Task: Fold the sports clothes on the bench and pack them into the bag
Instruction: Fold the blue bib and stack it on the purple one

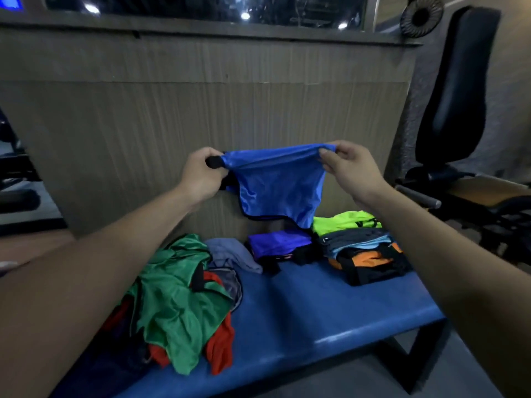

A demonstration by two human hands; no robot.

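I hold a blue garment with black trim point(275, 185) up in the air above the blue bench point(316, 305). My left hand point(201, 175) grips its left top corner and my right hand point(349, 169) pinches its right top corner, so it hangs stretched between them. On the bench's left lies a loose heap with a green shirt point(178, 297), red cloth point(221, 346) and a grey-blue piece point(232, 251). A purple garment point(280, 241) lies further back. At the right stands an orange and black bag point(370, 262) with folded grey, light blue and neon yellow-green clothes point(344, 222) stacked in or on it.
A ribbed brown wall panel point(201, 104) rises right behind the bench. A black padded gym seat point(457, 90) with its frame stands at the right. Dark equipment point(14, 173) sits at the far left. The grey floor point(359, 380) shows in front of the bench.
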